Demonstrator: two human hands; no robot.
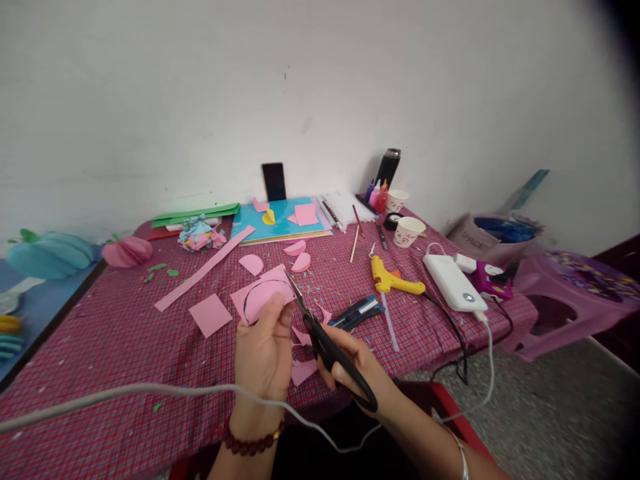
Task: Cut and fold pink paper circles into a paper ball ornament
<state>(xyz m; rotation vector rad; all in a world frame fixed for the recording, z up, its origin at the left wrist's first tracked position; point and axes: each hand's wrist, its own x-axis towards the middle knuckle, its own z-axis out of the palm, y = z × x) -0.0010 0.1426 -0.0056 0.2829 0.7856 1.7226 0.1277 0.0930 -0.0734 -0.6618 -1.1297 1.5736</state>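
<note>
With my left hand (264, 350) I am pinching the pink paper (259, 298), between thumb and fingers, above the checked tablecloth (115, 320). My right hand (364, 373) has the fingers curled around the black-handled scissors (337, 352); their blades are at the paper's right edge.

To my right, past the table (130, 327), I can read SPACE in dark capitals on the side of a pink bin (477, 251). The near paper cup (407, 233) and the far paper cup (399, 200) bear red printing too small for me to make out.
</note>
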